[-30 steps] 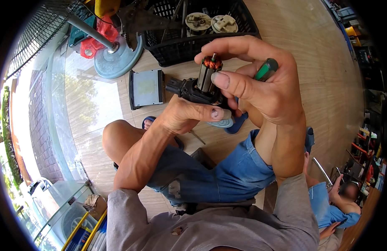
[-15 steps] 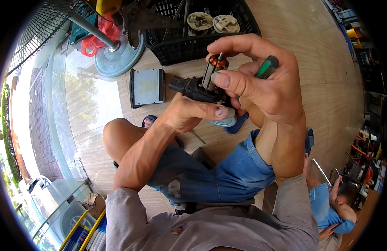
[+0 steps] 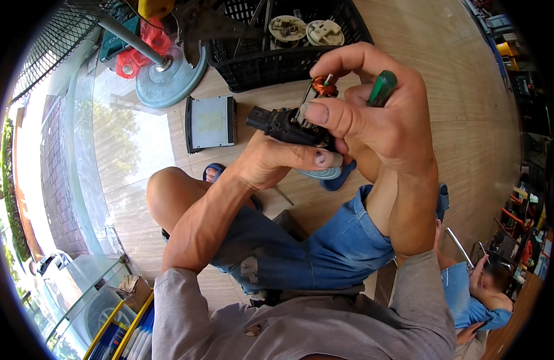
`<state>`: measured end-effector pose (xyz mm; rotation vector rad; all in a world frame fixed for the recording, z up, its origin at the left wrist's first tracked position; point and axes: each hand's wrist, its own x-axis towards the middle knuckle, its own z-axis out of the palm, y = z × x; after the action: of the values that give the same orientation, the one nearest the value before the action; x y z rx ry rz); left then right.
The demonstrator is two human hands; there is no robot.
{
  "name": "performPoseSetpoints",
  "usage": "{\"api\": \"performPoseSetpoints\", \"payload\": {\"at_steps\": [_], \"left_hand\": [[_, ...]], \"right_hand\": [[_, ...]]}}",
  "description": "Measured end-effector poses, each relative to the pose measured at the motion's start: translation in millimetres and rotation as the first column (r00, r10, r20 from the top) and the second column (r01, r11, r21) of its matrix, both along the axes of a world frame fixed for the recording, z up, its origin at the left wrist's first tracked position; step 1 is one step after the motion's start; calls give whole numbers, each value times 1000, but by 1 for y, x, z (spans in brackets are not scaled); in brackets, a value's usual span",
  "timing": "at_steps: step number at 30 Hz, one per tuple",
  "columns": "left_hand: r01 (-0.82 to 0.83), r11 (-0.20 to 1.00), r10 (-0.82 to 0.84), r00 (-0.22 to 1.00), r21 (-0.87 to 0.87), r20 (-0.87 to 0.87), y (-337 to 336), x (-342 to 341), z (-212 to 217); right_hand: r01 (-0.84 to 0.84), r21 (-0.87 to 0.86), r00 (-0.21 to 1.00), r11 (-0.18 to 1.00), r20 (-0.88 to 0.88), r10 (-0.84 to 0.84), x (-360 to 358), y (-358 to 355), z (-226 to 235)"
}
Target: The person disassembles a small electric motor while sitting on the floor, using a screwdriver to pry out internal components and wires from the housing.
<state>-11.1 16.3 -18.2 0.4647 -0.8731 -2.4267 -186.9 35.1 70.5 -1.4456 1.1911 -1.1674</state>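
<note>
My left hand (image 3: pixel 271 157) is closed round a black plastic motor housing (image 3: pixel 283 125), its connector end pointing left. The thumb lies along the near side; most of its other fingers are hidden beneath. Thumb and forefinger of my right hand (image 3: pixel 382 129) pinch a motor armature (image 3: pixel 325 87), with copper windings and a thin shaft at its upper end. The armature leans up and to the right, its lower end at the housing's opening. A green screwdriver handle (image 3: pixel 382 89) is tucked into the same right hand, its shank out of sight.
Beyond my hands stands a black plastic crate (image 3: pixel 277 66) with white round parts (image 3: pixel 325 33). A flat metal box-shaped device (image 3: pixel 211 124) lies on the tiled floor, near a fan's round base (image 3: pixel 169 81). Another person (image 3: pixel 475 294) sits at the lower right.
The armature has shifted right and tilts further to the right. The black housing has moved slightly right with my left hand. Both hands keep their holds.
</note>
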Motion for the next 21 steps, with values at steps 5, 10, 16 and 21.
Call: {"api": "performPoseSetpoints", "payload": {"at_steps": [5,10,16,21], "left_hand": [[3,998,-1,999,56,-39,0,1,5],[-35,999,35,999,6,23,1,0,6],[-42,999,42,999,13,13,1,2,5],[-58,998,58,998,-15,21,1,2,4]], "right_hand": [[17,118,997,993,72,-26,0,0,1],[-4,117,997,993,80,-6,-1,-4,-2],[-28,151,996,988,83,15,-2,-6,-4],[-6,166,998,986,68,-6,-2,-5,-5]]}}
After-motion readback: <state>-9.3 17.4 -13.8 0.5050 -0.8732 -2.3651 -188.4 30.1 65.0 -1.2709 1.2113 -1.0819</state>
